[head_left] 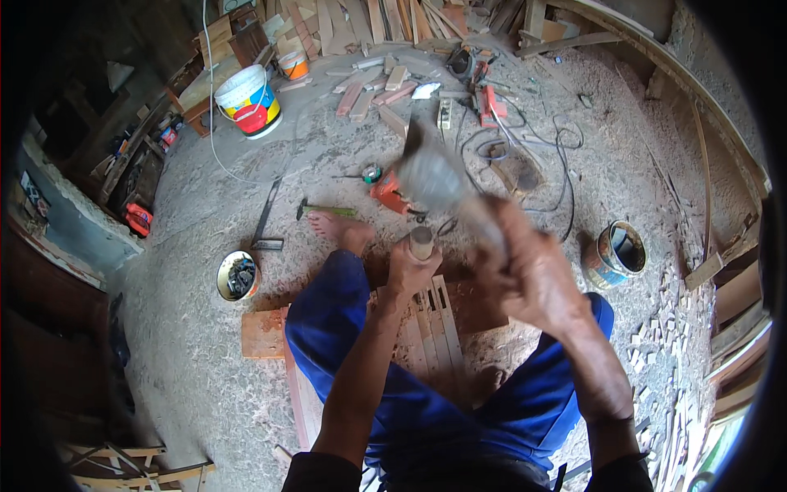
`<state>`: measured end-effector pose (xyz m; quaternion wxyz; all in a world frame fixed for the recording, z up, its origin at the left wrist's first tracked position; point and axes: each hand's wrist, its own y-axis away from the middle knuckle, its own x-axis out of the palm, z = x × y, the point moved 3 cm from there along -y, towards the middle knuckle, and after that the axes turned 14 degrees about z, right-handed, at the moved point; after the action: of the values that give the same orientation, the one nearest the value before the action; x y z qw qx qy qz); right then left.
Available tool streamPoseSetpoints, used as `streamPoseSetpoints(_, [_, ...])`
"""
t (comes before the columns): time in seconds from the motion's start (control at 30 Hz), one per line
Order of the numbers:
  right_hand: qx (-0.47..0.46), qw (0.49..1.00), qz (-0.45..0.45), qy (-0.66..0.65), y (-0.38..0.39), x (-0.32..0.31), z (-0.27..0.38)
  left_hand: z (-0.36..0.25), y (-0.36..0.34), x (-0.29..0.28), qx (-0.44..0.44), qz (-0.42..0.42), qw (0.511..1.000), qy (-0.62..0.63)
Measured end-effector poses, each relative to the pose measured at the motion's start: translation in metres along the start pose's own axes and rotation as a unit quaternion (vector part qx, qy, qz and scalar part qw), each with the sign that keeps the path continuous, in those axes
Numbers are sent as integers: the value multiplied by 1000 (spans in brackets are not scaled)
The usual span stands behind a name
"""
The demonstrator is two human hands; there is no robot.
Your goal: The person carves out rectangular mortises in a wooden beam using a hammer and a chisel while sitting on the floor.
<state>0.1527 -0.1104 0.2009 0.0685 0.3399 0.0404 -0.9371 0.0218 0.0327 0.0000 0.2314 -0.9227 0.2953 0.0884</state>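
My left hand [406, 272] is wrapped round an upright wooden chisel handle [421, 239]; the blade is hidden beneath the fist. Above and to the right, my right hand [537, 275] grips a mallet [434, 176], raised and smeared by motion, its head close over the handle's top. Between my blue-trousered legs lie wooden strips [443, 324] with long slots cut in them, below the left fist. They rest by a reddish wood block [261, 334], with wood dust around. My bare foot [348, 232] is on the floor ahead.
A tin of dark bits [238, 276], a metal square [266, 217] and a green hammer [324, 210] lie left. A red power tool [388, 193] and cables [566, 156] are ahead. A rusty tin [616, 253] stands right, a white bucket [248, 102] far left. Lumber [352, 25] lines the back.
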Motion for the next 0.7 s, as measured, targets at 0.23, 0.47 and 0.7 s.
streamPoseSetpoints(0.23, [37,964,65,255,-12,37,-64,6,-3,16,43,-14,999,5])
streamPoseSetpoints(0.47, [96,971,132,175,-9,21,-26,16,14,-4,-49,6,998,-43])
streamPoseSetpoints(0.7, [-80,978,38,187,-13,43,-97,14,-10,32,-15,25,989,146])
